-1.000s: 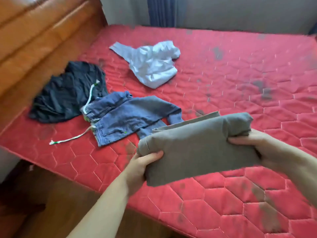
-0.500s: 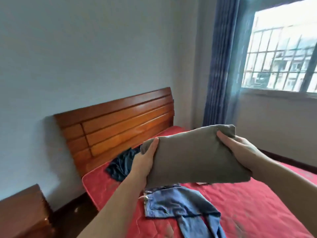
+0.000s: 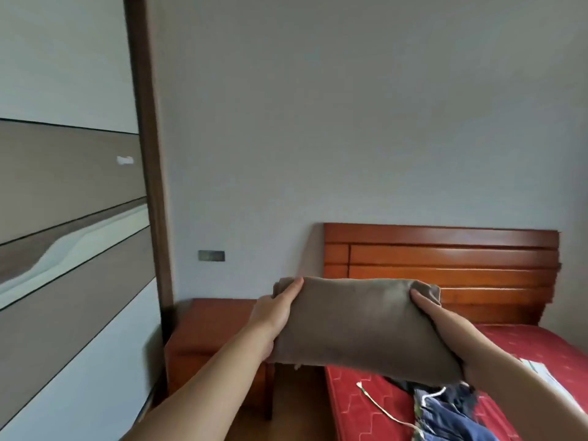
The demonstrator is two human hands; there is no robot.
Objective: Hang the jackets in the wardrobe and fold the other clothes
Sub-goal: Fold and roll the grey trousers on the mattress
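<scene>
Grey-and-white wardrobe door (image 3: 73, 249) fills the left edge, cut off by the frame. Next to it a wooden nightstand (image 3: 210, 326), partly behind the left hand (image 3: 273, 310). Both hands grip the folded brown garment (image 3: 362, 326) by its ends, held up in the air in front of the headboard (image 3: 445, 259); the right hand (image 3: 445, 326) is mostly tucked under it. Bottom right, blue jeans (image 3: 451, 415) on the red mattress (image 3: 350, 396), half hidden and blurry.

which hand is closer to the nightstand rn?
Left. The left hand grips the folded brown garment at its left end, right above the nightstand. The right hand holds the opposite end, over the bed side, farther off.
</scene>
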